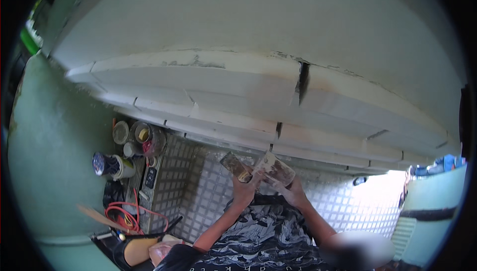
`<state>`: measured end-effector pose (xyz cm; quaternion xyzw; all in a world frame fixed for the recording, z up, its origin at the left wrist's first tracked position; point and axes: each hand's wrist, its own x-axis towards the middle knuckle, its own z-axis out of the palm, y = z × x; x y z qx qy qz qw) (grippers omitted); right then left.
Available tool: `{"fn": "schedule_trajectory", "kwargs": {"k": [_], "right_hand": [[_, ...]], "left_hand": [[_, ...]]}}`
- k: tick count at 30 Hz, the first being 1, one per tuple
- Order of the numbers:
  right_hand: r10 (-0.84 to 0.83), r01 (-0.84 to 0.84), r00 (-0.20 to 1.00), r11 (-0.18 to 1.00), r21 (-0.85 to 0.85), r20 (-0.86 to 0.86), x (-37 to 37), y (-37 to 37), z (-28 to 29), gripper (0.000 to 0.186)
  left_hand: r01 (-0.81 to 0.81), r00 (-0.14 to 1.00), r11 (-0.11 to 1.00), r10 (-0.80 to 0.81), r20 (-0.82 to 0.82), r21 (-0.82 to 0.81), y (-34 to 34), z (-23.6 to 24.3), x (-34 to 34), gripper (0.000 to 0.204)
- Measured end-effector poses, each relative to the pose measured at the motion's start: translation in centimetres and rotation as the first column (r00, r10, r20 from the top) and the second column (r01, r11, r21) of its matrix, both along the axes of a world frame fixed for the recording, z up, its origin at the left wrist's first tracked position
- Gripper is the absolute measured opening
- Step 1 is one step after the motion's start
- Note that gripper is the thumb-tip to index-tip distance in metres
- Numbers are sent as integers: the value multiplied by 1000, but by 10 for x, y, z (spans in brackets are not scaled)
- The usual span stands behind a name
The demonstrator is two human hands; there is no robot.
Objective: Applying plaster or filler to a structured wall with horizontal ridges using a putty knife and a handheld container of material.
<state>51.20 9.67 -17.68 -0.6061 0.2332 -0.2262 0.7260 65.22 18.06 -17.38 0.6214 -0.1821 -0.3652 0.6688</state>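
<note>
In front of my body, my left hand (243,191) is closed round a flat scraper (231,163), whose dark, worn rectangular blade tilts up and to the left. My right hand (295,194) grips a flat rectangular plate (276,169) smeared with white and brown paste. The two tools are close together, and the plate's left edge comes near the fingers of my left hand. Their handles are mostly hidden by my fingers. Above and beyond them runs a stepped white moulding (238,74) with dark gaps across it.
Tubs and buckets (123,167) stand at the left by the green wall (54,166). Below them are a red hose or cord (134,214), a straw broom (102,217) and a black bag (113,191). Patterned tiles (198,199) cover the floor. A dark shoe-like object (359,180) lies at the right.
</note>
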Motion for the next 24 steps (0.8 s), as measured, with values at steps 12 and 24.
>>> {"fn": "schedule_trajectory", "kwargs": {"k": [12, 24], "right_hand": [[35, -26, 988, 998, 60, -150, -73, 7, -37, 44], [-290, 13, 927, 660, -751, -239, -81, -25, -178, 30]], "left_hand": [[-42, 997, 969, 24, 74, 244, 32, -35, -86, 22], [-491, 842, 862, 506, -186, 122, 140, -32, -132, 55]]}}
